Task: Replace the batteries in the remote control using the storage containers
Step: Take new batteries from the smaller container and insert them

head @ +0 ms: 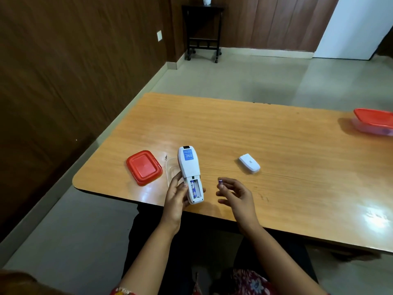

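Note:
My left hand (176,196) holds a white remote control (190,169) back side up over the table's near edge. Its battery compartment is uncovered, and one battery (193,189) lies in the left slot; the right slot looks empty. To the right of the remote, my right hand (236,193) pinches a small battery (220,182) between its fingertips. The remote's white battery cover (249,166) lies on the table further right. A clear open container (171,170) sits just behind the remote, partly hidden, with its red lid (144,167) lying to its left.
A wooden table (255,133) fills the middle. A second clear container with a red lid (373,122) on it stands at the far right edge. A dark wooden wall runs along the left, and a small black stand (203,30) on wheels stands at the back.

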